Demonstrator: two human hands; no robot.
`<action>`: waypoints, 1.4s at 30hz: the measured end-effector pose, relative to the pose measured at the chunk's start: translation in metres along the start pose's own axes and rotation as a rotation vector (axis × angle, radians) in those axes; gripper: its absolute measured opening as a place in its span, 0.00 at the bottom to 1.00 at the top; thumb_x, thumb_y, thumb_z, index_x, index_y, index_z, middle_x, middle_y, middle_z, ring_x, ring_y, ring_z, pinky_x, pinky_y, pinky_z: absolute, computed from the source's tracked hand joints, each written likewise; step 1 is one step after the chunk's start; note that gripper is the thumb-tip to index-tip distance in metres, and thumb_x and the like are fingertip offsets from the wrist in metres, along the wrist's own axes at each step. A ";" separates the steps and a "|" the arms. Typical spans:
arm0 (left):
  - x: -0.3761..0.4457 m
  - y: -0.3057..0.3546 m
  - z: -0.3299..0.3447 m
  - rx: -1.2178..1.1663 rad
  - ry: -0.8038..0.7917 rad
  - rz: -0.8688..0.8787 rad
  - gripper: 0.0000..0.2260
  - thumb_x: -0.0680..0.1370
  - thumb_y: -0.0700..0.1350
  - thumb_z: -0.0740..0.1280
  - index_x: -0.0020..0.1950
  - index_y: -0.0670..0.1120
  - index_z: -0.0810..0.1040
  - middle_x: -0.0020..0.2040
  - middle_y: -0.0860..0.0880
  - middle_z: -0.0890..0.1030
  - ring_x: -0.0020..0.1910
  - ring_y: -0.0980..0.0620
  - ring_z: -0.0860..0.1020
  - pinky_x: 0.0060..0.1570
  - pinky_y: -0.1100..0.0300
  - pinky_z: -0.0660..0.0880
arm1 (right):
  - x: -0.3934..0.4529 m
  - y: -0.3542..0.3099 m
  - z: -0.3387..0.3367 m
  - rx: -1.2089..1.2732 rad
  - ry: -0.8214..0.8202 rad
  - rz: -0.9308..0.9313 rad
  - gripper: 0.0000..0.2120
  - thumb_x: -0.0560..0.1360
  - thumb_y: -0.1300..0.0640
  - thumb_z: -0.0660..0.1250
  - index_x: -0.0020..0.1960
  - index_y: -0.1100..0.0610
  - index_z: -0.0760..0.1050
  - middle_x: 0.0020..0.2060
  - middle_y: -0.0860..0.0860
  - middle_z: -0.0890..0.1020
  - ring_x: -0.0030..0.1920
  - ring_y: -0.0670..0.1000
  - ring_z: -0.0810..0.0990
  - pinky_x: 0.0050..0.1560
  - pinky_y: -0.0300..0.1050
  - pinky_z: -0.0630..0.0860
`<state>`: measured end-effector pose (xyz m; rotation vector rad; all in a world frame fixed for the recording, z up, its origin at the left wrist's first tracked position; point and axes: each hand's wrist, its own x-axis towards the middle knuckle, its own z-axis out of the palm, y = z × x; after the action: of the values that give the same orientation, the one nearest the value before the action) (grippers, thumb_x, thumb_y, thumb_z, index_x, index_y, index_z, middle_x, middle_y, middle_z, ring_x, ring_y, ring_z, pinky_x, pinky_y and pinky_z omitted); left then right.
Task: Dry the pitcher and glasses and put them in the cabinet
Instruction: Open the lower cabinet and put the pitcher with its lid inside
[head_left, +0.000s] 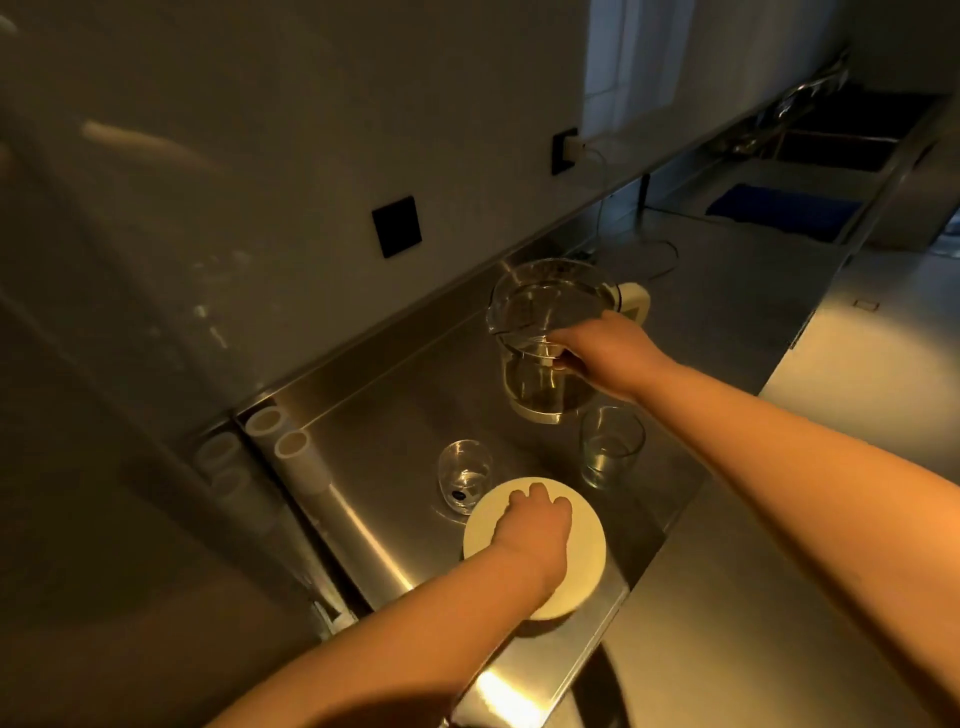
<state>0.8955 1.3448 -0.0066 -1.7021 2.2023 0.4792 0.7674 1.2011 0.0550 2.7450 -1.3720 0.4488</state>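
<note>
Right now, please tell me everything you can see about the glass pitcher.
The glass pitcher is clear, wide-mouthed, with a pouring spout on its rim toward the left and a pale band around its base. It looks empty and is roughly upright at the back of the steel counter; whether it rests on it is unclear. The right hand grips its near side. One drinking glass stands just in front.

A kitchen, lit dimly.
A long stainless steel counter (701, 291) runs along a wall with power sockets (396, 226), and a sink (831, 150) with a tap (810, 93) sits at the counter's far end.
</note>
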 end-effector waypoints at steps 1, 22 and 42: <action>-0.009 0.001 -0.006 0.005 0.022 0.021 0.27 0.74 0.37 0.69 0.70 0.44 0.63 0.68 0.40 0.63 0.66 0.39 0.64 0.63 0.47 0.70 | -0.005 -0.002 -0.012 0.001 0.008 -0.014 0.08 0.74 0.56 0.66 0.53 0.49 0.76 0.45 0.48 0.83 0.48 0.49 0.80 0.54 0.47 0.74; -0.172 0.034 -0.075 0.327 0.270 0.244 0.32 0.72 0.38 0.72 0.72 0.46 0.60 0.68 0.44 0.62 0.65 0.43 0.63 0.61 0.47 0.71 | -0.128 -0.083 -0.180 -0.030 0.007 -0.103 0.02 0.74 0.53 0.66 0.46 0.46 0.75 0.39 0.38 0.75 0.43 0.42 0.76 0.43 0.35 0.69; -0.364 -0.003 0.000 0.265 0.177 0.013 0.34 0.69 0.41 0.75 0.69 0.50 0.62 0.69 0.47 0.61 0.66 0.46 0.62 0.59 0.49 0.71 | -0.227 -0.246 -0.224 -0.018 0.040 -0.303 0.08 0.73 0.50 0.65 0.53 0.44 0.76 0.36 0.30 0.68 0.36 0.30 0.66 0.35 0.26 0.60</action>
<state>0.9869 1.6585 0.1539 -1.6419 2.2787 0.0361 0.7794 1.5636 0.2298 2.8431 -0.9228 0.4657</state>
